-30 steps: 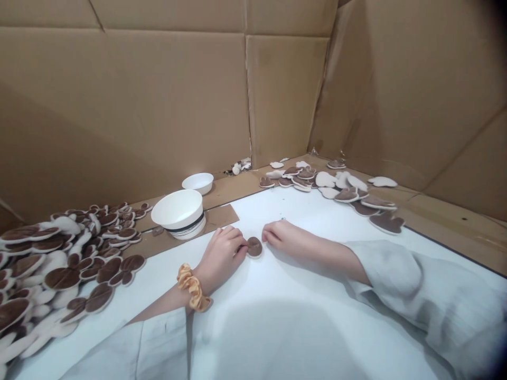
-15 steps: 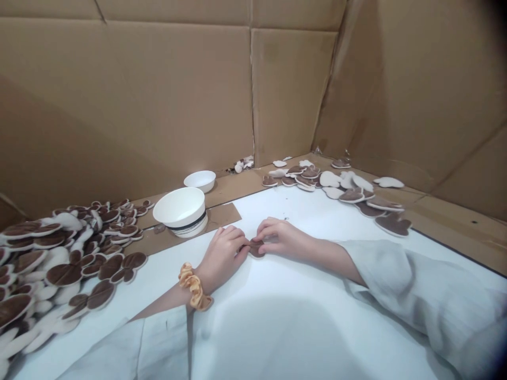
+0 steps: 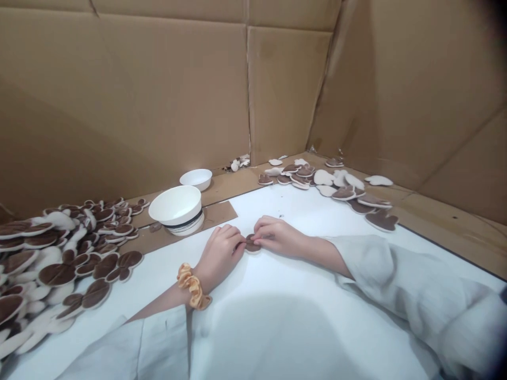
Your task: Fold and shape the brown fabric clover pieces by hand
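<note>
A small brown fabric cutout with a pale edge (image 3: 252, 246) lies low over the white tabletop (image 3: 269, 279), between my hands. My left hand (image 3: 222, 253), with an orange scrunchie (image 3: 193, 287) at the wrist, pinches its left side with thumb and fingers. From the right, my right hand (image 3: 279, 236) holds the other side with its fingertips. The fingers cover part of the cutout's outline.
At the left lies a large heap of brown-and-white bunny-shaped cutouts (image 3: 59, 274). A big white bowl (image 3: 176, 207) and a smaller bowl (image 3: 196, 180) stand behind my left hand. More loose cutouts (image 3: 348, 193) lie back right. Cardboard walls (image 3: 178, 95) enclose the table.
The view has shifted slightly. More of the cutout's brown face shows between my fingers; both hands keep their hold on it.
</note>
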`<state>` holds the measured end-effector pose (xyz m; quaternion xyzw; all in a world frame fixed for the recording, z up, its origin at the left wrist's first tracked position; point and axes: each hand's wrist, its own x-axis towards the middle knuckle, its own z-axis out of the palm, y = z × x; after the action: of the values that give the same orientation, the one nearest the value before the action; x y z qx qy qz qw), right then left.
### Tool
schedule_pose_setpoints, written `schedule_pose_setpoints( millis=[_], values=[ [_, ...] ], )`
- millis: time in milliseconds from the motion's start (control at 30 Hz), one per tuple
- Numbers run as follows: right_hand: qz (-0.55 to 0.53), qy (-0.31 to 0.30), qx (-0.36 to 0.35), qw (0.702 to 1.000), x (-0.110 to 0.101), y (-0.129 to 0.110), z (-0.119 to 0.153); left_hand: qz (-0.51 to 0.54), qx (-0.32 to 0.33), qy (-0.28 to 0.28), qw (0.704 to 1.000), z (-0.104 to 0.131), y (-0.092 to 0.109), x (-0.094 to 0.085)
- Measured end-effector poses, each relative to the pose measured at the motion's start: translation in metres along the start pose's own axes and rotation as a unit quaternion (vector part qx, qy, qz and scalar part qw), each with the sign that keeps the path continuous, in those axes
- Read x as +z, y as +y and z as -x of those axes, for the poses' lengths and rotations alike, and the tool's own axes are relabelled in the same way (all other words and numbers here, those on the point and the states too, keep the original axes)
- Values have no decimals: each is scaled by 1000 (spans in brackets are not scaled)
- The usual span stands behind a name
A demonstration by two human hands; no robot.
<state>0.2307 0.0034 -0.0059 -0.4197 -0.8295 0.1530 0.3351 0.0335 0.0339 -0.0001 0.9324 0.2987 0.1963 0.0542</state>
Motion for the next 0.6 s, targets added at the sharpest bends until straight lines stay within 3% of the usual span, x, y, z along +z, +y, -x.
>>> schedule_pose_setpoints(
  millis=[167, 267, 367, 533, 600],
  values=[
    [48, 128, 82, 987, -53, -26, 35, 3, 12, 13, 1000, 0, -3, 0],
    [189, 244, 163, 937, -94, -37, 90, 0, 21, 13, 1000, 0, -6, 0],
    [340, 271, 301, 849, -127, -42, 164, -8, 33, 23, 999, 0, -9, 1],
    [513, 198, 523, 651, -162, -47, 277, 2, 56, 60, 997, -1, -21, 6],
    [538, 158, 568, 603, -167, -49, 306, 8, 59, 66, 996, -2, -27, 9]
  ],
)
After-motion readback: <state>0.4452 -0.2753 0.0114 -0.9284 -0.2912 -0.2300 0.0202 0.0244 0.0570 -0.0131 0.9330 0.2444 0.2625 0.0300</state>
